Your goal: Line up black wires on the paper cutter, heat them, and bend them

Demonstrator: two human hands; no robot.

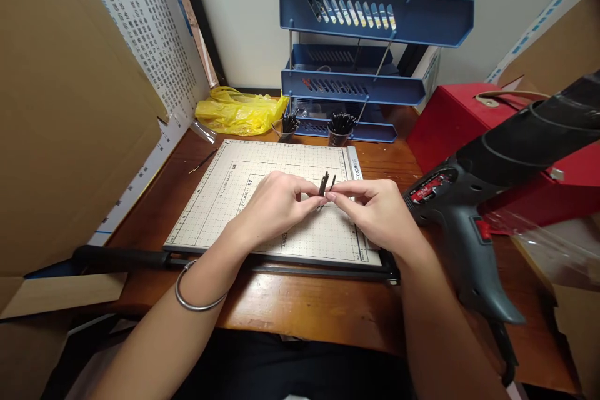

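Observation:
Over the cream cutting board (225, 200) with its printed grid, my two hands meet at the fingertips. My left hand (281, 203) pinches a small upright bundle of thin black sticks (323, 183) between thumb and fingers. Just to the right, my right hand (370, 203) is closed at thumb and index finger on a single thin black stick (332, 182). The lower ends of the pieces are mostly hidden by my fingers, and their exact kind is unclear. A metal bangle (199, 308) circles my left wrist.
Behind the board stand two small cups of similar black sticks, a left cup (285, 129) and a right cup (340, 130). A blue tiered tray (375, 12) rises behind them. Yellow plastic bag (241, 111) at back left; heat gun (473, 200) and red box (459, 115) at right. Cutter arm (122, 257) along the front.

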